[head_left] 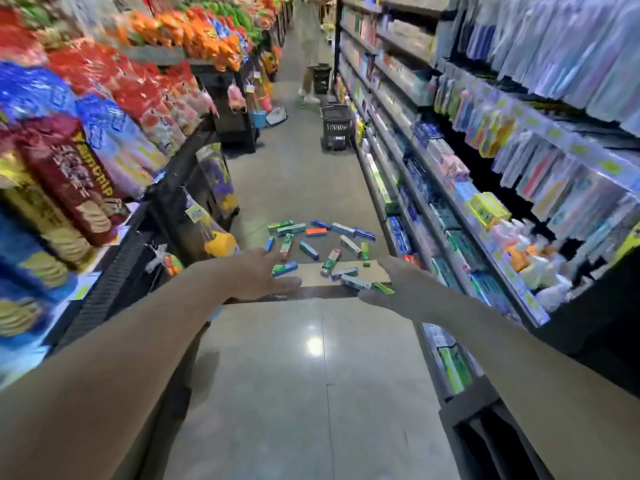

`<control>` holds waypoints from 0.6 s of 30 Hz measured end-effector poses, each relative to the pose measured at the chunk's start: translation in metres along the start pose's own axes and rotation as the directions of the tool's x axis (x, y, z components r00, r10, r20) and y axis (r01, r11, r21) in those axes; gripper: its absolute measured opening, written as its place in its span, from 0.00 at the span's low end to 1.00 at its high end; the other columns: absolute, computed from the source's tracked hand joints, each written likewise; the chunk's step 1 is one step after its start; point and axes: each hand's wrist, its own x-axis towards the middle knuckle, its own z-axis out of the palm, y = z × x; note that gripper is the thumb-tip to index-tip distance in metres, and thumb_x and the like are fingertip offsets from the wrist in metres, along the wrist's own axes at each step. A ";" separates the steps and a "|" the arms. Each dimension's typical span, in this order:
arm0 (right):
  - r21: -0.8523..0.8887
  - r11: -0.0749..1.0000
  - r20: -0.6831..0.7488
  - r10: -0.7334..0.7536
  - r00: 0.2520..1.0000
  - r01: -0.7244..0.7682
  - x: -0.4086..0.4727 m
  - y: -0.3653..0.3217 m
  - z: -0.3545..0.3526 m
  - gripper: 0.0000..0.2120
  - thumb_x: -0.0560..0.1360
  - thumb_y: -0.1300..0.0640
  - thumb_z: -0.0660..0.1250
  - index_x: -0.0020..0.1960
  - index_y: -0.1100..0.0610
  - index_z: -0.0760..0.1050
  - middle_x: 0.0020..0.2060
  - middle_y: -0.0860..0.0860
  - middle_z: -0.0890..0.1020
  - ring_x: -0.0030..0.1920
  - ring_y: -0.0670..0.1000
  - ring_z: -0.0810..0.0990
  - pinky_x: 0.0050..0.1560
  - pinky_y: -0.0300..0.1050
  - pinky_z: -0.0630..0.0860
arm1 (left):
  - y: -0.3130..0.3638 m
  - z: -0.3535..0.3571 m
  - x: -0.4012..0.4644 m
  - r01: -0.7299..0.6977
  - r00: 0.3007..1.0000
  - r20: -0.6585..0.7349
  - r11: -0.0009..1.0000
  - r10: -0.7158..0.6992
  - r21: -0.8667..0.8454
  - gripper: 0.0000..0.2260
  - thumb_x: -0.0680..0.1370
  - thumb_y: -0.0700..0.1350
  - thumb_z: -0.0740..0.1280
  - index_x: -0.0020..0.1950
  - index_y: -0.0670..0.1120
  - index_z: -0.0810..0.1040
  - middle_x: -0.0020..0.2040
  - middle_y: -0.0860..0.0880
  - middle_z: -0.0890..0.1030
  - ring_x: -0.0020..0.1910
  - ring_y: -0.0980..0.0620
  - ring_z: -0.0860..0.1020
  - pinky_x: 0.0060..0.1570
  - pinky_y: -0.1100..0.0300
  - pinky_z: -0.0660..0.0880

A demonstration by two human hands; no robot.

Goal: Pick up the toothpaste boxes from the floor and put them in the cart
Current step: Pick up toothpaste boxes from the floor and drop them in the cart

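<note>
**Both hands out over the aisle, nothing held**

L hand [263,271] w/ grip released, fingers spread flat; R hand [394,282] looks released too, blurred. Both reach twd a flat brown cardboard sheet [311,271]. Small green, blue and orange toothpaste boxes [320,242] lie scattered on grey tiled floor [311,375], some on the sheet. Black plastic basket [336,128] stands further down.

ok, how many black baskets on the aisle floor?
2. The near basket stands against the right-hand shelves, past the scattered toothpaste boxes; the far basket is beside a standing person. Others may be hidden.
</note>
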 end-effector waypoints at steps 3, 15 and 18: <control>0.022 1.000 0.049 0.010 0.999 -0.011 0.057 0.021 -0.003 0.43 0.72 0.31 0.64 0.78 0.52 0.56 0.71 0.53 0.68 0.70 0.56 0.67 0.66 0.52 0.67 | 0.003 -0.015 0.042 -0.007 1.000 0.006 1.000 0.007 -0.025 0.38 0.75 0.71 0.53 0.80 0.52 0.52 0.78 0.45 0.58 0.75 0.42 0.61 0.69 0.49 0.62; 0.023 0.998 0.065 -0.059 0.996 0.057 0.255 0.083 -0.071 0.37 0.72 0.32 0.65 0.74 0.51 0.62 0.70 0.50 0.70 0.69 0.52 0.69 0.66 0.52 0.68 | 0.007 -0.101 0.206 0.091 0.996 0.016 0.987 -0.090 -0.131 0.40 0.75 0.71 0.54 0.80 0.50 0.53 0.79 0.46 0.57 0.77 0.44 0.57 0.74 0.40 0.54; 0.024 0.997 0.070 -0.080 0.994 0.078 0.299 0.088 -0.073 0.37 0.72 0.31 0.64 0.74 0.48 0.62 0.69 0.48 0.71 0.68 0.52 0.69 0.64 0.51 0.68 | -0.009 -0.108 0.245 0.088 0.996 0.013 0.986 -0.087 -0.145 0.41 0.74 0.72 0.54 0.80 0.50 0.52 0.79 0.46 0.57 0.77 0.44 0.56 0.74 0.41 0.54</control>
